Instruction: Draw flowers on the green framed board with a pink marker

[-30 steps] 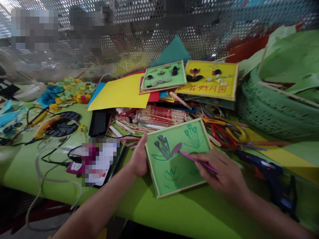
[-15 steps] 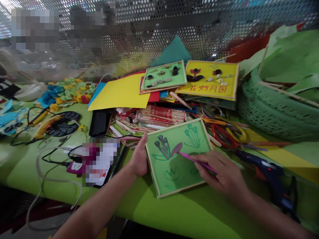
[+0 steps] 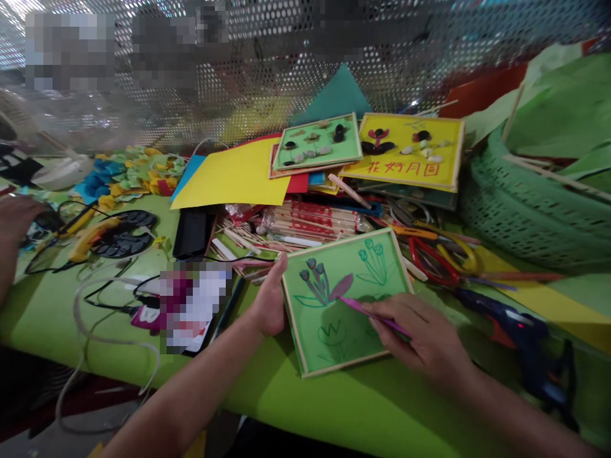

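Note:
A green framed picture with wooden-stick edging lies tilted on the green table. It bears tulip outlines, and one flower at the upper left has purple stems and a filled purple leaf. My left hand grips the frame's left edge, thumb on top and fingers hidden beneath. In my right hand is a pink-purple pen, pinched between thumb and fingers, its tip at the base of the purple leaf.
Behind the frame lie wooden sticks and finished pictures. Scissors, a blue glue gun and a green basket are on the right. A phone, cables and another person's hand are on the left.
The pen tip has shifted slightly down and left along the purple leaf. Another person's hand has come in at the left edge. The view has moved slightly.

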`<move>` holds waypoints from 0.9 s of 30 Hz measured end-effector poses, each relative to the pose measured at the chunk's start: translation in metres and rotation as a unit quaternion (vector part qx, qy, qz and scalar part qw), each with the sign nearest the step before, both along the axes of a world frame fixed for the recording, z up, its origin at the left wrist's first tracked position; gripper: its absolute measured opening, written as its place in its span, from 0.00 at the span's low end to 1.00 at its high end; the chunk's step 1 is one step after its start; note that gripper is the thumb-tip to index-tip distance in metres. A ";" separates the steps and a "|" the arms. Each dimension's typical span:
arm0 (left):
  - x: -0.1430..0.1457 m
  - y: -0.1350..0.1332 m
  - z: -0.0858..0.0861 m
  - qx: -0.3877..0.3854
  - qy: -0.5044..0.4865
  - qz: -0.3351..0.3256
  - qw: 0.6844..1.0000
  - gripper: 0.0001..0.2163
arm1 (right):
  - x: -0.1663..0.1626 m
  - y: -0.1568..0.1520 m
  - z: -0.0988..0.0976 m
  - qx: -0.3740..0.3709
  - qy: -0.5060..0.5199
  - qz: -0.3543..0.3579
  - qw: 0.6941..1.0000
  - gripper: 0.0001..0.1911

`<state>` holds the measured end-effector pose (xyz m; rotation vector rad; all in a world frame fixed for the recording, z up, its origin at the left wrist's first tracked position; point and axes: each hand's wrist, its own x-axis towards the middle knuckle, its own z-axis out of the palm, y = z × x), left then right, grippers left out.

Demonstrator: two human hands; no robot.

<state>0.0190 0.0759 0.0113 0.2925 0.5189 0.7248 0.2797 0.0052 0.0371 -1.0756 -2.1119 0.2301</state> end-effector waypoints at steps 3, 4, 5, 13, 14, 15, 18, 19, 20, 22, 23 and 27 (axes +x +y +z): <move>0.000 0.000 0.000 -0.001 -0.006 0.001 1.000 0.31 | -0.001 -0.001 -0.001 0.002 0.001 -0.002 1.000 0.12; 0.000 0.000 0.000 -0.002 -0.006 0.000 1.000 0.31 | -0.001 -0.002 -0.001 0.000 0.000 -0.002 1.000 0.12; 0.000 0.000 0.000 -0.003 -0.004 -0.001 1.000 0.32 | -0.001 -0.002 -0.001 -0.003 -0.001 0.002 1.000 0.12; 0.002 0.000 0.002 -0.001 0.010 0.022 1.000 0.31 | -0.002 -0.001 -0.002 0.006 0.000 -0.001 1.000 0.12; 0.002 0.000 0.002 0.001 0.011 0.022 1.000 0.31 | -0.002 -0.001 -0.002 0.006 -0.001 -0.001 1.000 0.12; 0.003 -0.001 0.003 0.002 0.011 0.019 1.000 0.32 | -0.002 -0.001 -0.001 0.004 -0.002 0.001 1.000 0.13; 0.002 -0.001 0.003 -0.005 0.013 0.006 1.000 0.34 | -0.003 -0.001 0.000 -0.004 -0.007 0.001 1.000 0.14; 0.002 -0.001 0.003 -0.007 0.012 0.008 1.000 0.33 | -0.003 -0.001 0.000 -0.003 -0.005 -0.001 1.000 0.14; 0.002 0.000 0.002 -0.008 0.008 0.011 1.000 0.31 | -0.003 -0.001 0.001 -0.001 -0.003 -0.004 1.000 0.14; 0.001 0.000 0.002 -0.009 0.000 0.018 1.000 0.29 | -0.003 -0.001 0.001 -0.002 0.001 -0.004 1.000 0.14; 0.001 0.000 0.002 -0.010 -0.001 0.020 1.000 0.29 | -0.004 -0.002 0.001 -0.003 0.000 -0.002 1.000 0.14; 0.002 0.000 0.004 -0.023 0.014 0.026 0.999 0.29 | -0.004 -0.003 0.000 -0.006 -0.009 0.003 1.000 0.14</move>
